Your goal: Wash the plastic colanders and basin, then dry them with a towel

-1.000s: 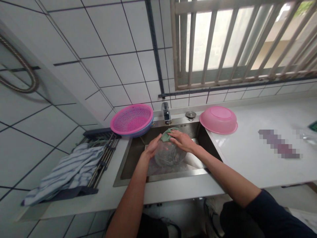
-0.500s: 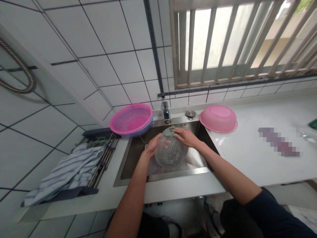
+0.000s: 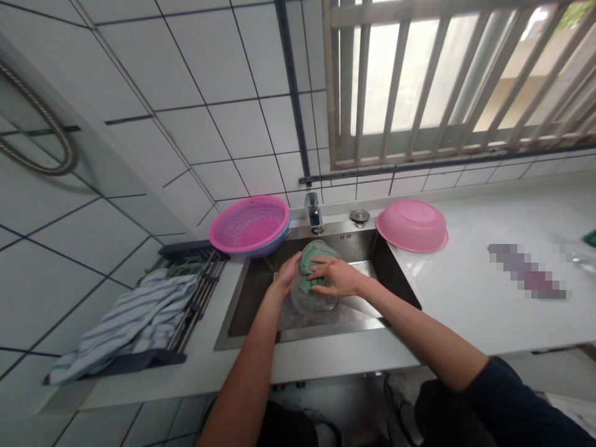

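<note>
Down in the sink point(image 3: 254, 332), a clear bowl point(image 3: 321, 300) sits tipped on its side. The left hand point(image 3: 286, 277) curls around its left edge, gripping it. The right hand point(image 3: 334, 277) lies flat with fingers stretched out, pressing a green cloth point(image 3: 307, 268) onto the bowl. Beyond stands the tap point(image 3: 313, 211) – a pink colander point(image 3: 249, 225) to its left, a pink basin point(image 3: 412, 225) to its right. Far left, a striped towel point(image 3: 125, 323) drapes over a rack point(image 3: 198, 288).

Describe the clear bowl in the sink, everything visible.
The clear bowl is round and see-through, glass or plastic by its look. It sits tilted, low in the steel sink. The left hand braces its left side; the right hand presses a green cloth against it.
</note>
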The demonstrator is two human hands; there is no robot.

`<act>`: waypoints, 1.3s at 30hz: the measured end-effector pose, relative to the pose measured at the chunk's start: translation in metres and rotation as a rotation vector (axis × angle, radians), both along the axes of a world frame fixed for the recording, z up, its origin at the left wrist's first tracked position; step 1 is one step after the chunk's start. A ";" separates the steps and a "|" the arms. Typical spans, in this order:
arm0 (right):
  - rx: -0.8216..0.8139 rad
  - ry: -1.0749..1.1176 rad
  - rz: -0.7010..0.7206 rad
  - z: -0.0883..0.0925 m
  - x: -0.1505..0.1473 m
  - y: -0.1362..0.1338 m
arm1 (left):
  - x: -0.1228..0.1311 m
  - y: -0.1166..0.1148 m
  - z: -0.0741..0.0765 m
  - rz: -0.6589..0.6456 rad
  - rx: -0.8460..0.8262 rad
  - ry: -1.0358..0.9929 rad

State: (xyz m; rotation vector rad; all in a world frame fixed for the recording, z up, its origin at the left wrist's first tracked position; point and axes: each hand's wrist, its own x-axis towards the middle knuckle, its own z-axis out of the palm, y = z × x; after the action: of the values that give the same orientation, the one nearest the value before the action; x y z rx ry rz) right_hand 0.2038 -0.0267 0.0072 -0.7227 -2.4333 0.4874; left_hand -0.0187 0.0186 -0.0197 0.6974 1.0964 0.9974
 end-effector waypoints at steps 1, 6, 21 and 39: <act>0.000 0.014 -0.002 0.000 0.002 0.002 | 0.001 -0.001 0.001 0.001 0.003 -0.001; -0.025 0.090 -0.316 -0.006 0.032 0.024 | 0.004 -0.007 0.006 -0.225 0.079 -0.024; 0.073 -0.065 -0.124 -0.003 -0.002 -0.004 | 0.003 -0.008 0.009 -0.234 -0.085 -0.097; 0.044 0.023 -0.076 0.003 0.011 0.005 | 0.006 -0.015 0.015 -0.164 -0.044 -0.026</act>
State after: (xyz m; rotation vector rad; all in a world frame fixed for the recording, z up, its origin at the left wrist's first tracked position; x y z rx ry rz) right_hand 0.2146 -0.0217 0.0104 -0.7838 -2.3774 0.4089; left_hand -0.0130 0.0032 -0.0048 0.7252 1.0187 0.8381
